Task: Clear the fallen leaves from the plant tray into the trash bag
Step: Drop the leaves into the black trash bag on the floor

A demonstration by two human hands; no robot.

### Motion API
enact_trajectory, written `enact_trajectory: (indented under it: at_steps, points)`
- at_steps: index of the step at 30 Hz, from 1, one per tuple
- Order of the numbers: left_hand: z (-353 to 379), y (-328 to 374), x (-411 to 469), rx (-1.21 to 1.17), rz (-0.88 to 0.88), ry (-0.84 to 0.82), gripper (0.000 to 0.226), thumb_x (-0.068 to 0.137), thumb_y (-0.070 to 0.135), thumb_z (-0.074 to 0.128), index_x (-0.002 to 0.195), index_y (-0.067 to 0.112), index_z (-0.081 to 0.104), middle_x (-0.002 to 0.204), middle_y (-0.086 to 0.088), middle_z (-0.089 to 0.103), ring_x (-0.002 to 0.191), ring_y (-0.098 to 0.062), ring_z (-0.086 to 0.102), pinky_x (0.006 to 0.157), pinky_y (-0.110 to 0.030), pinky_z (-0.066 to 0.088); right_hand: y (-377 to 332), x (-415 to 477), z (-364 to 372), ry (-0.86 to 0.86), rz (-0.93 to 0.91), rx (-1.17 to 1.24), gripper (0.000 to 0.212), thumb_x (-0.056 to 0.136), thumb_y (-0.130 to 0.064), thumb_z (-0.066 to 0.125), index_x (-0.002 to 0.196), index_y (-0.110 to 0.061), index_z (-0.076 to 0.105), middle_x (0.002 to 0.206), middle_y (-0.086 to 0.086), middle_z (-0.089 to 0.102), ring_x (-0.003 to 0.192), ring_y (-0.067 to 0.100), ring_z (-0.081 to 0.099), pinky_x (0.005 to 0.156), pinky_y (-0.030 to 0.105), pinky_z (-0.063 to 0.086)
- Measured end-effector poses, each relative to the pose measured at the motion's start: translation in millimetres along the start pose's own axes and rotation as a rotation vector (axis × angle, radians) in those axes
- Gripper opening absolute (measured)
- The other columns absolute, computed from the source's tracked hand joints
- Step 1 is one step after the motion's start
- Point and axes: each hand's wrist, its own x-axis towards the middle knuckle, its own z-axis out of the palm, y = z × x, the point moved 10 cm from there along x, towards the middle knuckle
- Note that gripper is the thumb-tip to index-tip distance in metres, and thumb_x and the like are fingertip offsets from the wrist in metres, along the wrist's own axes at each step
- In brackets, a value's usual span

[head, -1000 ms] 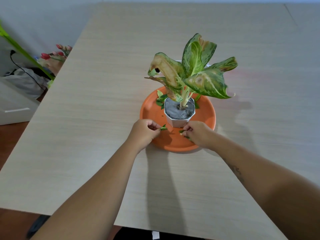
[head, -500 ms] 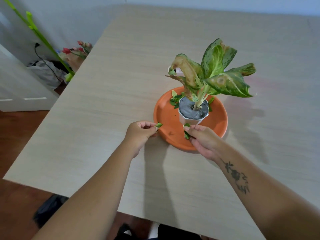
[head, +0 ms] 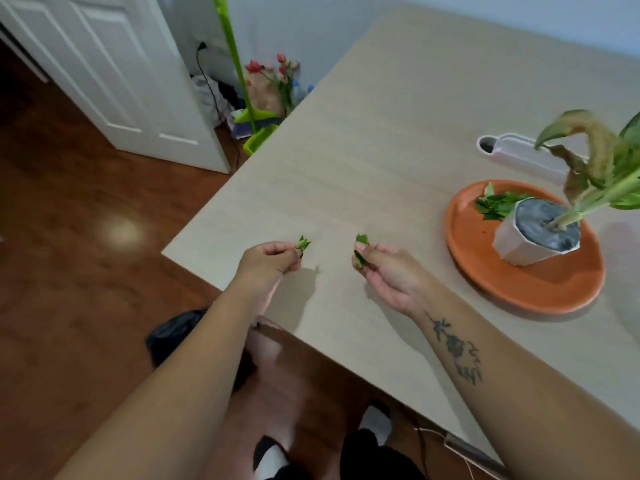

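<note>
The left hand (head: 266,259) and right hand (head: 389,271) each pinched small green leaves (head: 303,244) above the counter (head: 381,150). More leaves lay in the orange tray (head: 540,289), right of both hands; a black bag (head: 173,332) sat below the left forearm.

Soft, dim indoor light casts faint shadows on the pale wood-grain table (head: 398,140) just beneath both hands, a glare patch shines on the floor far left, and wide-angle edges blur.

A white door (head: 104,74) stands beside red tulips (head: 273,81) on the floor.
</note>
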Motion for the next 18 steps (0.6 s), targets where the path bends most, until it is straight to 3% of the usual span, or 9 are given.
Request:
enact_trajectory:
  at_steps: [5, 9, 14, 18]
  points:
    - [-123.3, -3.6, -21.0, -0.114, -0.018, 0.115, 0.009, 0.086, -0.004, 0.063, 0.094, -0.003, 0.067, 0.077, -0.013, 0.064, 0.071, -0.020, 0.060, 0.083, -0.029, 0.054, 73.6, -2.4, 98.1, -0.079, 0.080, -0.058, 0.011, 0.090, 0.004, 0.055, 0.080, 0.000, 0.060, 0.080, 0.008, 0.057, 0.074, 0.013, 0.055, 0.062, 0.015, 0.056]
    - [-213.8, -7.4, -39.4, -0.173, -0.022, 0.202, 0.006, 0.085, -0.001, 0.066, 0.083, 0.003, 0.071, 0.082, -0.012, 0.068, 0.074, -0.017, 0.063, 0.073, -0.023, 0.055, 133.4, -4.5, 173.3, -0.157, 0.124, -0.093, 0.006, 0.089, 0.004, 0.057, 0.085, 0.002, 0.060, 0.084, 0.009, 0.059, 0.076, 0.013, 0.058, 0.063, 0.016, 0.056]
    - [-315.0, -29.6, -61.4, -0.216, -0.056, 0.362, 0.006, 0.083, 0.000, 0.069, 0.086, 0.004, 0.072, 0.093, -0.014, 0.070, 0.078, -0.018, 0.065, 0.074, -0.022, 0.053, 204.1, -12.0, 245.6, -0.238, 0.204, -0.214, 0.006, 0.089, 0.002, 0.059, 0.094, 0.003, 0.062, 0.086, 0.009, 0.057, 0.076, 0.014, 0.056, 0.063, 0.016, 0.056]
    - [-361.1, -60.1, -74.2, -0.271, -0.089, 0.459, 0.005, 0.084, -0.001, 0.069, 0.084, 0.004, 0.070, 0.093, -0.016, 0.070, 0.080, -0.018, 0.065, 0.074, -0.022, 0.054, 249.3, -13.9, 273.2, -0.267, 0.276, -0.298, 0.004, 0.089, 0.004, 0.059, 0.088, 0.002, 0.062, 0.092, 0.011, 0.058, 0.077, 0.015, 0.056, 0.063, 0.015, 0.057]
